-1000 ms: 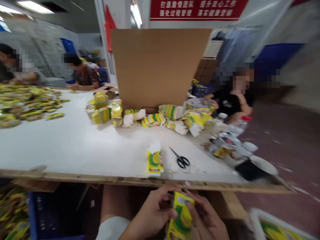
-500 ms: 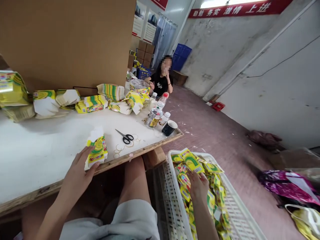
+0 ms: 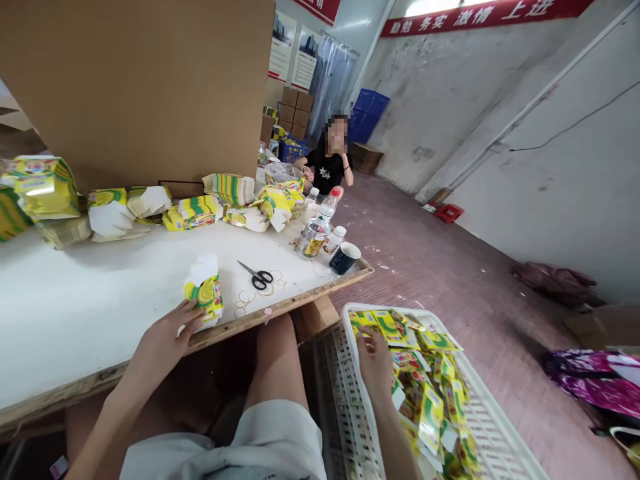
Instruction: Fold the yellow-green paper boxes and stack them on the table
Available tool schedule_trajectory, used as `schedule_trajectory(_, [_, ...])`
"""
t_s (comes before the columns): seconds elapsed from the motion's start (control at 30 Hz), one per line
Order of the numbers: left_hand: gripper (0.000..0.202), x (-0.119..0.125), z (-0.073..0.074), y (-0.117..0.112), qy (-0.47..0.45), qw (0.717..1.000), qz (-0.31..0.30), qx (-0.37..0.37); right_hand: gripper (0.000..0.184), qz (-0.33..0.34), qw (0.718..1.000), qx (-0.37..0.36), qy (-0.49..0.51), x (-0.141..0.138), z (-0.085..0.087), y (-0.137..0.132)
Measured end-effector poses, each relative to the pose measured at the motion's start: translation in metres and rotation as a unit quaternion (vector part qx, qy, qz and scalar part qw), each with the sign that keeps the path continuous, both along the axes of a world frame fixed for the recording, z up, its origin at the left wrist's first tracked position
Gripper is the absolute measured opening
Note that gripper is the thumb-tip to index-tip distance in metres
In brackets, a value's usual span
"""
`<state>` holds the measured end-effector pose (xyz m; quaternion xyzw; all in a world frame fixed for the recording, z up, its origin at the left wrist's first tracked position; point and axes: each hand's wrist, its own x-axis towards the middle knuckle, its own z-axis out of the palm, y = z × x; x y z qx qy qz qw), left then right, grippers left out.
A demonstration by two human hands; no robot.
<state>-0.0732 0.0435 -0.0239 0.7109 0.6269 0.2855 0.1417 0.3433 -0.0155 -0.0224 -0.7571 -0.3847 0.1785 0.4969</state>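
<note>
On the white table (image 3: 90, 287), near its front edge, lies a small stack of flat yellow-and-green cartons (image 3: 204, 293) with white flaps. My left hand (image 3: 167, 333) has its fingers closed over the near end of that stack. My right hand (image 3: 374, 363) is over the white plastic basket (image 3: 353, 393), fingers loosely curled and apart, with nothing seen in them. Folded yellow boxes (image 3: 430, 413) fill the basket in a loose heap. Close by the right fingertips, two boxes (image 3: 387, 325) lie at the basket's far end.
Black-handled scissors (image 3: 261, 279) and rubber bands (image 3: 243, 301) lie right of the stack. A dark mug (image 3: 345, 258) and bottles (image 3: 314, 239) stand at the table corner. More carton bundles (image 3: 193, 212) line the back below a cardboard panel (image 3: 150, 87). A person (image 3: 327, 160) sits beyond.
My right hand has let go of a yellow box at the basket's far end and drawn slightly left. My left fingers have shifted to the stack's near end. The view has turned slightly.
</note>
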Motion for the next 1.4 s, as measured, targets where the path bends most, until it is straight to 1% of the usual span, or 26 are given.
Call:
schedule_trajectory(0.03, [0.035, 0.004, 0.006, -0.005, -0.022, 0.999, 0.022, 0.030, 0.047, 0.036, 0.999, 0.000, 0.023, -0.021, 0.001, 0.004])
schedule_trajectory(0.1, [0.035, 0.018, 0.017, -0.019, -0.074, 0.987, 0.068, 0.129, 0.051, 0.122, 0.989, -0.005, 0.077, -0.071, 0.002, 0.009])
schedule_trajectory(0.13, [0.035, 0.027, 0.022, -0.027, -0.096, 0.978, 0.063, 0.172, 0.054, 0.167, 0.980, -0.007, 0.110, -0.096, 0.004, 0.010])
schedule_trajectory(0.17, [0.036, 0.037, 0.024, -0.035, -0.117, 0.971, 0.029, 0.207, 0.057, 0.212, 0.966, -0.008, 0.147, -0.121, 0.006, 0.011])
schedule_trajectory(0.2, [0.037, 0.047, 0.025, -0.042, -0.142, 0.964, -0.027, 0.223, 0.056, 0.252, 0.946, -0.004, 0.202, -0.141, 0.009, 0.011])
schedule_trajectory(0.23, [0.038, 0.057, 0.024, -0.049, -0.169, 0.955, -0.089, 0.225, 0.051, 0.279, 0.924, 0.004, 0.259, -0.158, 0.012, 0.012])
schedule_trajectory(0.27, [0.040, 0.064, 0.022, -0.054, -0.193, 0.949, -0.145, 0.201, 0.045, 0.297, 0.902, 0.014, 0.313, -0.170, 0.016, 0.013])
schedule_trajectory(0.33, [0.040, 0.075, 0.017, -0.063, -0.253, 0.934, -0.209, 0.137, 0.034, 0.306, 0.871, 0.030, 0.383, -0.180, 0.020, 0.016])
schedule_trajectory(0.37, [0.038, 0.078, 0.014, -0.065, -0.294, 0.928, -0.206, 0.102, 0.032, 0.303, 0.868, 0.033, 0.393, -0.181, 0.021, 0.017])
schedule_trajectory(0.43, [0.036, 0.080, 0.012, -0.068, -0.414, 0.900, -0.129, 0.044, 0.032, 0.300, 0.865, 0.032, 0.400, -0.179, 0.021, 0.016])
schedule_trajectory(0.47, [0.038, 0.081, 0.013, -0.068, -0.485, 0.871, -0.076, 0.017, 0.034, 0.298, 0.862, 0.033, 0.409, -0.178, 0.020, 0.015])
schedule_trajectory(0.5, [0.041, 0.081, 0.015, -0.066, -0.555, 0.831, -0.029, -0.013, 0.036, 0.298, 0.857, 0.032, 0.419, -0.179, 0.020, 0.013])
schedule_trajectory(0.53, [0.043, 0.080, 0.017, -0.065, -0.619, 0.784, 0.002, -0.048, 0.038, 0.301, 0.851, 0.030, 0.430, -0.181, 0.020, 0.010])
schedule_trajectory(0.57, [0.043, 0.080, 0.019, -0.063, -0.673, 0.734, 0.012, -0.089, 0.039, 0.305, 0.844, 0.026, 0.439, -0.184, 0.020, 0.008])
schedule_trajectory(0.63, [0.039, 0.079, 0.024, -0.059, -0.745, 0.645, -0.010, -0.171, 0.040, 0.315, 0.832, 0.011, 0.457, -0.193, 0.022, 0.002])
schedule_trajectory(0.67, [0.037, 0.078, 0.025, -0.057, -0.766, 0.609, -0.029, -0.201, 0.039, 0.318, 0.825, 0.001, 0.467, -0.197, 0.024, 0.000])
schedule_trajectory(0.7, [0.035, 0.077, 0.026, -0.057, -0.781, 0.582, -0.050, -0.221, 0.039, 0.317, 0.818, -0.009, 0.480, -0.200, 0.026, -0.002])
schedule_trajectory(0.73, [0.034, 0.077, 0.027, -0.057, -0.789, 0.566, -0.067, -0.231, 0.038, 0.316, 0.811, -0.016, 0.492, -0.203, 0.028, -0.003])
schedule_trajectory(0.77, [0.031, 0.077, 0.028, -0.057, -0.792, 0.559, -0.075, -0.233, 0.036, 0.316, 0.806, -0.020, 0.500, -0.205, 0.030, -0.004])
schedule_trajectory(0.9, [0.024, 0.077, 0.029, -0.060, -0.796, 0.563, -0.056, -0.214, 0.029, 0.329, 0.801, -0.024, 0.499, -0.209, 0.034, -0.005])
schedule_trajectory(1.0, [0.037, 0.077, 0.031, -0.061, -0.800, 0.561, -0.087, -0.192, 0.030, 0.317, 0.803, -0.019, 0.503, -0.211, 0.032, -0.004])
schedule_trajectory(1.07, [0.040, 0.077, 0.032, -0.061, -0.793, 0.572, -0.093, -0.187, 0.030, 0.310, 0.806, -0.018, 0.504, -0.212, 0.031, -0.004])
schedule_trajectory(1.17, [0.035, 0.076, 0.031, -0.061, -0.786, 0.583, -0.062, -0.198, 0.027, 0.319, 0.810, -0.019, 0.492, -0.212, 0.029, -0.004])
schedule_trajectory(1.23, [0.040, 0.074, 0.031, -0.061, -0.793, 0.571, -0.069, -0.202, 0.027, 0.323, 0.813, -0.015, 0.483, -0.213, 0.030, -0.004])
schedule_trajectory(1.33, [0.049, 0.073, 0.031, -0.062, -0.807, 0.548, -0.109, -0.190, 0.029, 0.314, 0.815, -0.016, 0.487, -0.213, 0.031, -0.004])
schedule_trajectory(1.4, [0.049, 0.074, 0.032, -0.063, -0.807, 0.550, -0.120, -0.179, 0.029, 0.307, 0.813, -0.024, 0.494, -0.212, 0.030, -0.003])
